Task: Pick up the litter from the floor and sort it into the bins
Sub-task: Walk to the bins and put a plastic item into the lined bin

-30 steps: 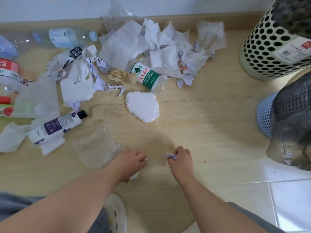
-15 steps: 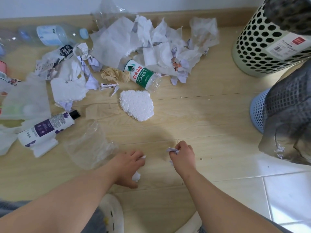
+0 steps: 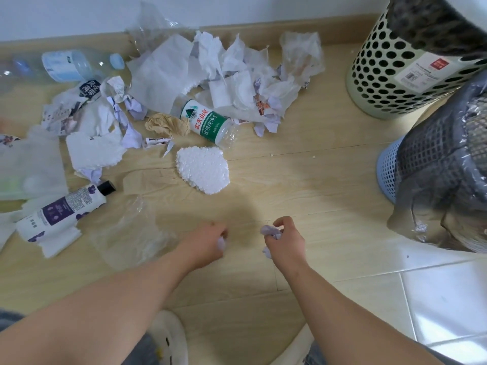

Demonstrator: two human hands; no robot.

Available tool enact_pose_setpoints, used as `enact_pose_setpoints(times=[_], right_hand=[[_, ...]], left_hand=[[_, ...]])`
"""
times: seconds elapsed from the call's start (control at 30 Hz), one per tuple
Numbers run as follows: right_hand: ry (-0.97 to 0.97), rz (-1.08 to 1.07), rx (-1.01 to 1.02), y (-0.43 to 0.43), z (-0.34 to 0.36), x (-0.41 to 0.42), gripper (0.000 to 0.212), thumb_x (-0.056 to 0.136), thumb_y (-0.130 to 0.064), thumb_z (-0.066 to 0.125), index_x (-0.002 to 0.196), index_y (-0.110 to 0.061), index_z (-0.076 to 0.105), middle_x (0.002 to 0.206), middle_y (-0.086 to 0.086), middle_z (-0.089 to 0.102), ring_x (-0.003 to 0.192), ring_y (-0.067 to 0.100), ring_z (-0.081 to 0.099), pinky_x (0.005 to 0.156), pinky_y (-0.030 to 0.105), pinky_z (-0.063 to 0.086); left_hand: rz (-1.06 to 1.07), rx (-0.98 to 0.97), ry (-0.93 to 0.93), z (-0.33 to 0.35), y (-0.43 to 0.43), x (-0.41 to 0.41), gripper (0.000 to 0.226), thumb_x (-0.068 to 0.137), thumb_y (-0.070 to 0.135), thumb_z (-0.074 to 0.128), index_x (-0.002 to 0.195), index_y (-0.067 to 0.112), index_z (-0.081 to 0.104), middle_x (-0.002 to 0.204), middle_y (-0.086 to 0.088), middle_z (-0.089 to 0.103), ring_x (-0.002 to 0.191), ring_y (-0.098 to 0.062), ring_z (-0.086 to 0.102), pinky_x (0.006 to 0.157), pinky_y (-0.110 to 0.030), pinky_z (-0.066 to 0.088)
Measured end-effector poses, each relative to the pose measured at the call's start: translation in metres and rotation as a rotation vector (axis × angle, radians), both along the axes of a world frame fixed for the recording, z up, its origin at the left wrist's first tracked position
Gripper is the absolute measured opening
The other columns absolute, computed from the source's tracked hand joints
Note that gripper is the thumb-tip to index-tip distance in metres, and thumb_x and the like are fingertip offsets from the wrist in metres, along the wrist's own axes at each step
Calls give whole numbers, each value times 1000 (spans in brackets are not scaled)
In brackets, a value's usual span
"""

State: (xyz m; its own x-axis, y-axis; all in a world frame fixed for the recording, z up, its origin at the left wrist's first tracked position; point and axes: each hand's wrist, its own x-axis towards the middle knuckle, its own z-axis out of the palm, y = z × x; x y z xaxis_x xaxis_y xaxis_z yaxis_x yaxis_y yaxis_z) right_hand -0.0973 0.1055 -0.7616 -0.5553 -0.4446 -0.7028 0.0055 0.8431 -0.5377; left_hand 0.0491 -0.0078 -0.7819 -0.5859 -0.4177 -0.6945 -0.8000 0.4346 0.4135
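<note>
Paper scraps gripped by L hand & R hand.
White scrap is enclosed by curled L fingers; lilac paper is pinched in R, low over floor, well apart from blue bin.

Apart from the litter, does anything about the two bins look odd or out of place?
Yes. The grey bag in the blue bin is not fitted neatly: it hangs over the rim and sags down to the floor, hiding much of the bin. The pale bin behind stands upright.
</note>
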Motion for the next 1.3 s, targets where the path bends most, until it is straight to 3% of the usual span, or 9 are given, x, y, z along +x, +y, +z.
enact_pose_setpoints(times=[0.17,0.37,0.47,0.73,0.93,1.03,1.1,1.17,1.3], right_hand=[[-17,-115,-168,-30,44,-33,23,90,-14,54,112,-21,51,83,-6,56,52,-5,55,42,4,36],[156,-240,-396,-33,130,-103,7,91,-26,57,85,-24,54,82,-1,66,55,-5,64,45,5,38],[339,-305,-463,-8,177,-145,12,92,-23,57,82,-28,53,78,-6,62,54,-13,58,42,3,36],[714,-597,-432,70,211,-237,9,91,-26,56,99,-27,53,88,-6,58,76,14,53,56,23,36],[430,-676,-312,93,179,-261,55,93,-28,51,144,-21,31,144,8,39,125,27,43,91,34,38],[286,-687,-301,96,175,-267,57,98,-27,45,149,-24,20,155,2,24,136,26,32,103,39,33],[290,-689,-308,97,175,-270,52,98,-26,44,147,-23,26,151,2,29,126,23,43,93,34,36],[293,-705,-327,96,176,-271,47,98,-23,45,143,-20,33,133,5,43,90,10,53,74,26,40],[251,-722,-330,89,171,-272,43,96,-21,48,137,-17,38,97,-2,49,67,5,43,55,22,36]], left_hand=[[557,146,258,51,-35,-65,34,82,23,68,111,25,50,99,4,46,77,-17,52,66,-25,46],[732,261,548,132,-46,-149,41,85,11,61,118,29,46,113,0,41,80,-10,53,76,-32,54],[678,301,677,168,-28,-203,52,87,12,60,133,26,39,116,5,37,81,-7,54,86,-37,55],[370,358,794,211,52,-334,45,84,22,64,125,30,45,114,7,39,107,-21,54,92,-43,50],[221,415,559,204,82,-371,80,87,22,62,149,30,12,150,0,29,131,-22,37,100,-31,37],[233,425,499,204,84,-375,74,90,21,55,150,31,12,153,3,24,129,-22,37,103,-36,39],[237,353,550,200,83,-374,59,91,18,51,145,30,29,148,3,32,108,-14,48,94,-33,47],[279,154,629,196,79,-371,47,90,14,52,134,29,46,137,4,41,84,-4,49,76,-21,46],[528,-154,594,182,73,-368,49,82,13,62,127,23,48,126,-5,41,101,-20,46,84,-29,44]])
